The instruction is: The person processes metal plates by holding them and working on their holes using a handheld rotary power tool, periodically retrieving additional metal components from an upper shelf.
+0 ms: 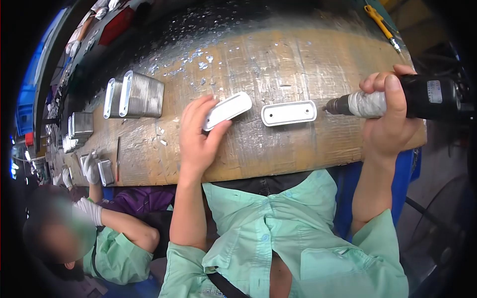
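Observation:
My left hand [201, 131] grips a pale oblong metal part [229, 110] with rounded ends, thumb on the near side and fingers on the far side. The part is tilted, its right end pointing away from me. To its right, a similar oblong metal part [289, 113] lies on the table with a dark hole near each end. My right hand [390, 107] is wrapped round a black power drill [430, 97] with white wrapping near its front. The drill's tip points left, just beside the right end of the lying part.
The worn brown table [238, 159] carries scattered metal chips [202, 64]. Stacked ribbed metal parts [144, 94] stand at left. A yellow screwdriver-like tool [378, 22] lies at the far right edge. A thin rod [118, 159] lies near a gloved co-worker [121, 248].

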